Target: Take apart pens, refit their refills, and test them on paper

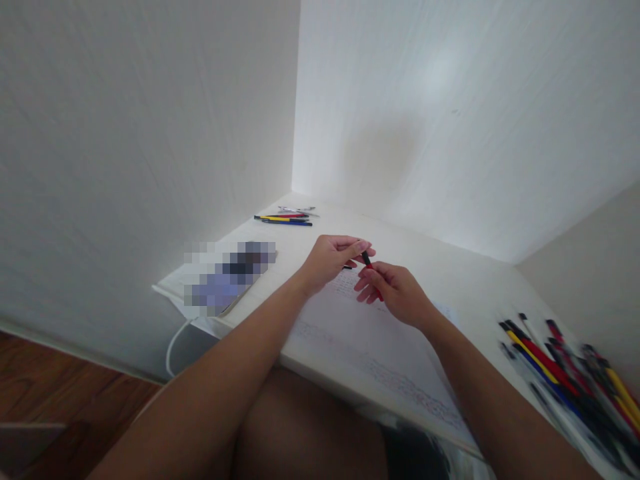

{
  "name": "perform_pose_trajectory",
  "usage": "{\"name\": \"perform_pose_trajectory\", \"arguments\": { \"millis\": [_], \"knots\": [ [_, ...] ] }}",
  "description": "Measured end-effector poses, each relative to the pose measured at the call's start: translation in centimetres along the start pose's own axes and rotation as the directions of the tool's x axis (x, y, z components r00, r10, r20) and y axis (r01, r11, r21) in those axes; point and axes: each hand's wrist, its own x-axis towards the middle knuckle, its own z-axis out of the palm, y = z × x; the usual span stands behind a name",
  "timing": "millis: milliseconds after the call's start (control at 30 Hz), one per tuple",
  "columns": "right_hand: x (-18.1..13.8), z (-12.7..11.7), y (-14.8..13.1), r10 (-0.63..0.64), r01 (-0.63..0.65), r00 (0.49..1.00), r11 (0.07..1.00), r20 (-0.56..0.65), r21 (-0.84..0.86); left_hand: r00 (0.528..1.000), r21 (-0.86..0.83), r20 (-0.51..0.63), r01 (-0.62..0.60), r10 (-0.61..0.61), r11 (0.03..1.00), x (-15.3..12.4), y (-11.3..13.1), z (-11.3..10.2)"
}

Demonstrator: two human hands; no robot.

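Above a sheet of paper (370,333) on the white desk, both hands meet on a red pen with a black end (367,259). My left hand (333,259) pinches the black end between thumb and fingers. Closed around the red body is my right hand (397,292), which hides part of it; the red tip pokes out below the fingers. A small black piece (347,268) shows just under my left hand; what it belongs to is hidden. Rows of handwriting cover parts of the paper, too small to read.
Several pens (287,221) lie at the desk's far left corner. A phone (235,283), its screen blurred out, rests near the left edge by a white cable (171,347). Many more pens (560,373) spread along the right side. White panels (400,100) enclose the desk.
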Motion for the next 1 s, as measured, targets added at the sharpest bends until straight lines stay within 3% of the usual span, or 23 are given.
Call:
{"name": "perform_pose_trajectory", "arguments": {
  "millis": [200,367,467,600,700,867,1000],
  "knots": [
    [-0.3,-0.3,-0.9,-0.011,-0.032,0.983,0.973,0.186,0.227,0.990,0.015,0.134,-0.052,0.049,0.999,-0.2,0.6,-0.9],
    [-0.7,-0.3,-0.6,-0.076,-0.092,0.932,0.896,0.355,0.434,0.953,-0.043,0.302,-0.017,0.029,0.999,-0.5,1.3,-1.8],
    [-0.9,-0.3,-0.4,-0.065,-0.147,0.921,0.856,0.385,0.496,0.947,-0.122,0.320,0.013,0.027,0.992,-0.5,1.2,-1.6],
    [-0.7,-0.5,-0.6,0.050,-0.197,0.955,0.844,0.291,0.500,0.985,-0.154,0.173,0.032,-0.005,0.988,-0.1,0.3,-0.9],
    [-0.4,-1.3,-0.7,0.138,-0.202,0.976,0.853,0.167,0.480,0.994,-0.059,0.086,0.078,-0.072,0.995,0.3,-0.3,-0.5],
    [-0.3,-3.7,-0.3,0.239,-0.189,0.971,0.839,-0.033,0.511,0.996,0.268,-0.011,0.087,-0.087,0.959,0.6,-1.0,-0.4],
    [-0.5,-4.9,0.7,0.257,-0.177,0.963,0.833,-0.083,0.525,0.998,0.601,0.055,-0.054,0.026,0.797,0.5,-2.0,-0.2]
  ]
}}
